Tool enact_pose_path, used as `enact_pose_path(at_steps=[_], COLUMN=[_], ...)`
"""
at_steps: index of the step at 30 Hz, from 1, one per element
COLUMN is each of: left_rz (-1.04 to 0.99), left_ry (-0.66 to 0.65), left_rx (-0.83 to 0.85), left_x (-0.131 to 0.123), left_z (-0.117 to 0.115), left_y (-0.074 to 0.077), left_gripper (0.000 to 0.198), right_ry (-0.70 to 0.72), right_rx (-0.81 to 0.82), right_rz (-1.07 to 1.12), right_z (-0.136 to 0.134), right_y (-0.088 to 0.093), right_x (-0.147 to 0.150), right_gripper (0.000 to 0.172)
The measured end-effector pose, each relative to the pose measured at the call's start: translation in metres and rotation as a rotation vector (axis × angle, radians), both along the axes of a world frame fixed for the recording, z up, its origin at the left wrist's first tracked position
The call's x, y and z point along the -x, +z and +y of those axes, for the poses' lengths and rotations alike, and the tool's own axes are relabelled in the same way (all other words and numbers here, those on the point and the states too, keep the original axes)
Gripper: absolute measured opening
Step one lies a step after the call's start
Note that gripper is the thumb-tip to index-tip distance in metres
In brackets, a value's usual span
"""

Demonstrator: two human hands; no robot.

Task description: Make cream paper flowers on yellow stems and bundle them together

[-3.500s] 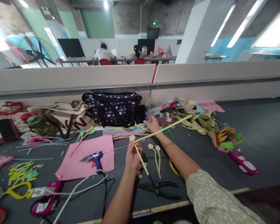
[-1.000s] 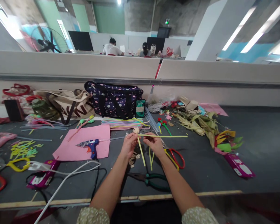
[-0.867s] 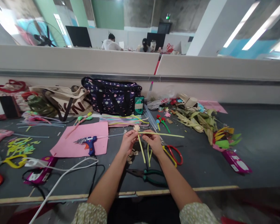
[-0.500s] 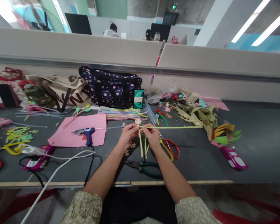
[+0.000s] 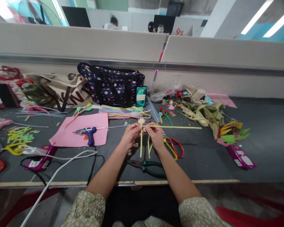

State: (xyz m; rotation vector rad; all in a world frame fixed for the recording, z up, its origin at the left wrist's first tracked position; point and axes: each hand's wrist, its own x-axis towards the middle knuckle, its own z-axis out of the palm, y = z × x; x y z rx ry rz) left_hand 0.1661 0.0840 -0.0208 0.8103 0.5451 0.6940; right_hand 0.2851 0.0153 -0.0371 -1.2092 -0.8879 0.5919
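Observation:
My left hand pinches a yellow-green stem just below its small cream flower head. My right hand is closed on a long yellow-green pipe cleaner that runs out to the right from the flower head. Both hands hover close together above the dark table. Two more short stems lie under my right hand. Red-handled scissors rest right of it, and green-handled pliers lie nearer me.
A blue glue gun lies on pink paper to the left, its cord trailing to the front edge. A dotted dark bag, a beige tote, a phone, straws and dried husks crowd the back. Other people sit far behind the partition.
My right hand came back from reaching far over the table and joined the left at the flower head. The long pipe cleaner now lies level, pointing right. The view has tilted down.

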Motion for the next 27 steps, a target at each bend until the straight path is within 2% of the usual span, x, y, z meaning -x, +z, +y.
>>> enact_pose_path(at_steps=[10, 27], left_rz=[-0.01, -0.032], left_ry=[-0.065, -0.042], left_rx=[-0.01, 0.074], left_x=[0.0006, -0.0035], left_z=[0.0002, -0.0018], left_y=[-0.0034, -0.0046], left_gripper=[0.03, 0.029], right_ry=[0.01, 0.018], right_rx=[0.008, 0.032], right_rz=[-0.014, 0.02], right_z=[-0.0001, -0.0004], right_y=[-0.0008, -0.0005], right_x=[-0.0044, -0.0021], right_gripper=[0.019, 0.02])
